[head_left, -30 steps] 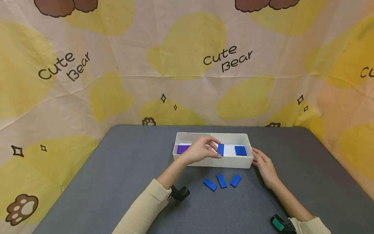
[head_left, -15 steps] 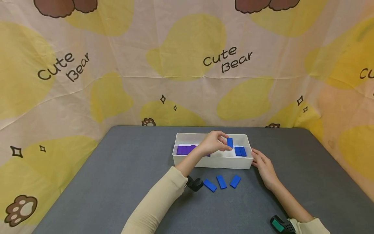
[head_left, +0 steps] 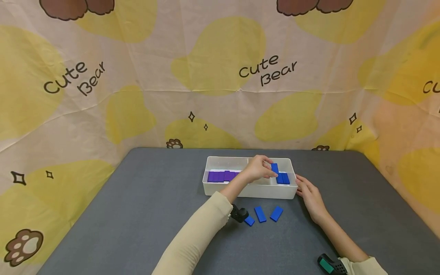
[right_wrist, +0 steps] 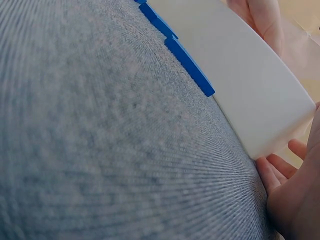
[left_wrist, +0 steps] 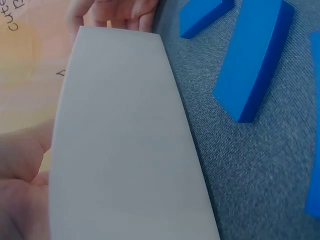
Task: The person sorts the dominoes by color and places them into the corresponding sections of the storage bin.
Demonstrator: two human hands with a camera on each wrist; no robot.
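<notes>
A white divided box (head_left: 264, 191) stands on the grey table. My left hand (head_left: 256, 169) is over its right compartment, pinching a blue rectangular block (head_left: 274, 167) between thumb and fingers. That block is tilted, close beside two blue blocks (head_left: 283, 178) lying side by side inside. In the left wrist view the box wall (left_wrist: 120, 130) hides the held block, while part of my left hand (left_wrist: 20, 170) shows behind it. My right hand (head_left: 313, 196) touches the box's right end with its fingers; the right wrist view shows the same right hand (right_wrist: 297, 187) against that end.
Purple blocks (head_left: 218, 176) lie in a row in the box's left compartment. Several loose blue blocks, among them a slanted one (head_left: 260, 214) and a right-hand one (head_left: 276, 214), lie in front of the box. A printed cloth (head_left: 213, 76) hangs behind the table.
My left hand has moved right with the blue block, up and then slightly down beside the two blue blocks. Its forearm now partly covers the leftmost loose block. My right hand has stayed put.
</notes>
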